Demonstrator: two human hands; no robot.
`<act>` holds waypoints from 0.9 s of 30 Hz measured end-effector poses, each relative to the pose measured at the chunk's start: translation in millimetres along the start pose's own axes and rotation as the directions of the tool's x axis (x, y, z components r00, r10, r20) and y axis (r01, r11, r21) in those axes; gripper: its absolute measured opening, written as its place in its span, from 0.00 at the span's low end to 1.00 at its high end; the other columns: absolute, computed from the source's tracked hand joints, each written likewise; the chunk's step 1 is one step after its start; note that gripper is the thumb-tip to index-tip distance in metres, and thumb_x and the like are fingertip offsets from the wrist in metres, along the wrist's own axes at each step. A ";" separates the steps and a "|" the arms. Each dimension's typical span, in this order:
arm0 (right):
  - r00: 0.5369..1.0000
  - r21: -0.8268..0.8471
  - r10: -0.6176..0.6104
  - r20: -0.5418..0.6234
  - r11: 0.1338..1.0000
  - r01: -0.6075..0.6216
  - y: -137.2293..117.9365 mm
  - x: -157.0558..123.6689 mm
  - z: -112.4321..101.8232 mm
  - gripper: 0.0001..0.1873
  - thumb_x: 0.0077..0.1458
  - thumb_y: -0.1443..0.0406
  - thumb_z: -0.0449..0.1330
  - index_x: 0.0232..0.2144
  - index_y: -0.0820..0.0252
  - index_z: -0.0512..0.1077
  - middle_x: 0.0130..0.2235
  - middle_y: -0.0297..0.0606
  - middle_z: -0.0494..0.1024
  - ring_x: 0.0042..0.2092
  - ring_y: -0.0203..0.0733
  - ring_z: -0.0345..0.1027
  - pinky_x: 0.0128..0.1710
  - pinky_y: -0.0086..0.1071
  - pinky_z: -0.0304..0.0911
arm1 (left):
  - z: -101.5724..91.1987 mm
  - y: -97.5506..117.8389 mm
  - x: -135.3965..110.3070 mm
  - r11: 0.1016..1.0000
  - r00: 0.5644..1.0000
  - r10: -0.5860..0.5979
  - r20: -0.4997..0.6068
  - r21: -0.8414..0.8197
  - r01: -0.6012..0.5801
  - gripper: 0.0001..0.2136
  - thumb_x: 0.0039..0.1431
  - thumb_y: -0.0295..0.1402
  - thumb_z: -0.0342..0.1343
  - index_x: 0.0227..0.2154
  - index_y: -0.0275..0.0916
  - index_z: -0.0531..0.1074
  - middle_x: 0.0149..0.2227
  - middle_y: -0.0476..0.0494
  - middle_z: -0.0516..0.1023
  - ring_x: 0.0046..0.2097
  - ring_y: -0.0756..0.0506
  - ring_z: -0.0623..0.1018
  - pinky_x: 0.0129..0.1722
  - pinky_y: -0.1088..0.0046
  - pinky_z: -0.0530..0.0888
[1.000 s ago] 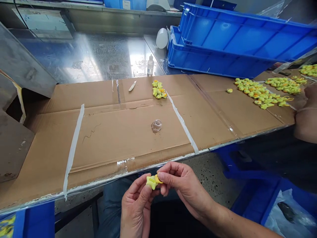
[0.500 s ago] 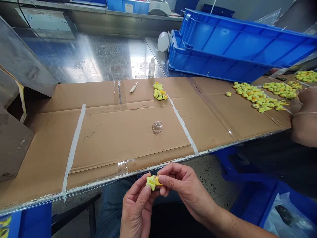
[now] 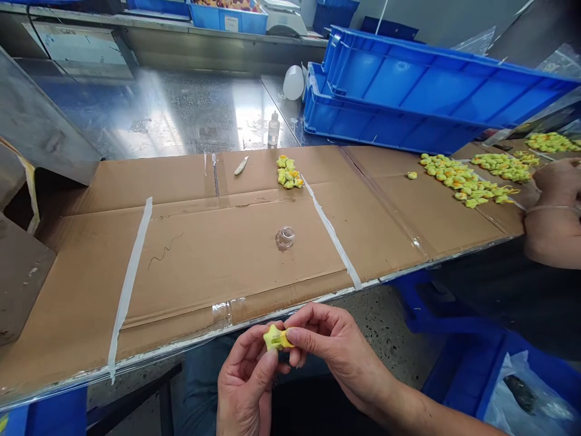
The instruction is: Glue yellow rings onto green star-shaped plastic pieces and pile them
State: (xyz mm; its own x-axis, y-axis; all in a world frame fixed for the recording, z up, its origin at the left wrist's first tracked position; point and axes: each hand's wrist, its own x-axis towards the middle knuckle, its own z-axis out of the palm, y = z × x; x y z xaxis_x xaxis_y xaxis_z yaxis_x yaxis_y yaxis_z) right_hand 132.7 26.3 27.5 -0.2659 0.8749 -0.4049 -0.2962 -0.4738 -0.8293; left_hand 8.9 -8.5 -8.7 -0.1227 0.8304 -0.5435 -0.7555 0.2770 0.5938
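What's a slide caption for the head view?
Left grip and right grip pinch a small star-shaped yellow piece beside a cardboard-covered table.

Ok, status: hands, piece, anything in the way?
Left hand, right hand: both pinching. Yellow star-shaped piece: held between them, short of the cardboard. Small clear cup: beyond, not in the way.

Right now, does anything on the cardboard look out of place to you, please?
Two small things. One yellow piece lies alone, apart from the yellow cluster nearby. Also, a thin wavy line crosses the bare cardboard; thread or drawn mark, I cannot tell.
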 end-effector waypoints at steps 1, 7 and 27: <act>1.000 0.005 -0.001 0.000 1.000 0.001 0.3 0.4 -0.2 0.12 0.50 0.61 0.68 0.31 0.66 0.75 0.30 0.40 0.78 0.27 0.34 0.70 0.29 0.25 0.66 | 0.2 -0.4 0.2 0.999 0.999 0.036 0.006 0.015 -0.036 0.13 0.36 0.29 0.71 0.29 0.41 0.79 0.35 0.43 0.83 0.33 0.46 0.80 0.28 0.78 0.75; 0.999 0.007 -0.022 -0.039 1.000 0.023 -0.2 4.1 -3.2 0.12 0.49 0.61 0.69 0.30 0.67 0.75 0.26 0.38 0.77 0.26 0.34 0.69 0.28 0.24 0.65 | 1.8 -2.8 -4.0 0.982 0.984 0.175 0.039 0.070 -0.177 0.08 0.38 0.28 0.70 0.25 0.41 0.78 0.37 0.44 0.84 0.40 0.42 0.81 0.41 0.72 0.77; 0.994 -0.023 -0.061 -0.096 0.998 0.059 0.2 5.0 -2.2 0.11 0.49 0.63 0.69 0.30 0.65 0.75 0.23 0.36 0.77 0.26 0.33 0.69 0.29 0.23 0.65 | 6.6 -4.7 -3.5 0.987 0.984 0.118 -0.133 0.123 -0.101 0.17 0.32 0.31 0.72 0.31 0.43 0.81 0.34 0.45 0.84 0.34 0.45 0.82 0.35 0.80 0.77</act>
State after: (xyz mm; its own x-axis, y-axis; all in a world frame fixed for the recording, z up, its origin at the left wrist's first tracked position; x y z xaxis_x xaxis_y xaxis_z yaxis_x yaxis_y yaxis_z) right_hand 133.3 30.8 24.4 -0.1581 0.9076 -0.3890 -0.2904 -0.4193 -0.8601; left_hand 17.1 -9.5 -5.7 -0.2953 0.7854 -0.5440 -0.6543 0.2487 0.7142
